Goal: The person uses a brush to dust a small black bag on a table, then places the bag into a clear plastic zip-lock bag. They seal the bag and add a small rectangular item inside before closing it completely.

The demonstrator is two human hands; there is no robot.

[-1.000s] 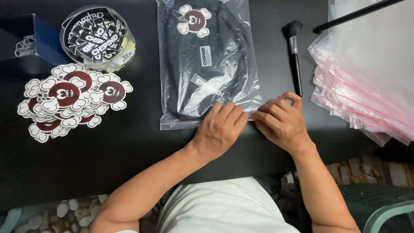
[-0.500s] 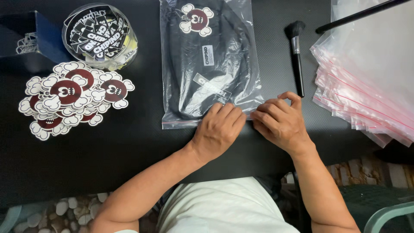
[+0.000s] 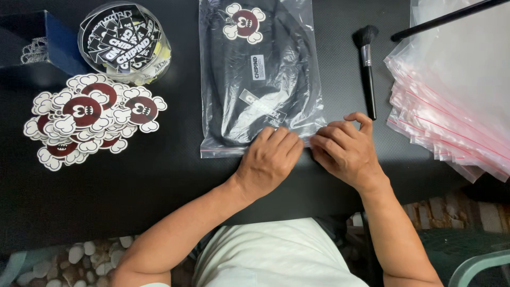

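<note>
Glossy, crinkled clear plastic bag (image 3: pixel 297 106) over matt black cloth garment (image 3: pixel 255 101); matt, fine-textured black bench (image 3: pixel 159 180); glossy paper stickers (image 3: pixel 90 119).

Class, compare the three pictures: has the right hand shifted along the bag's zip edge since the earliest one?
No. The right hand stays at the clear bag's lower right corner, just below the makeup brush's handle end, as before.

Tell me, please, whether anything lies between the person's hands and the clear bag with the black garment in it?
Nothing visible does. The left hand and the right hand both rest directly on the near, red-striped edge of the clear bag. The brush lies off to the right, apart from it.
</note>
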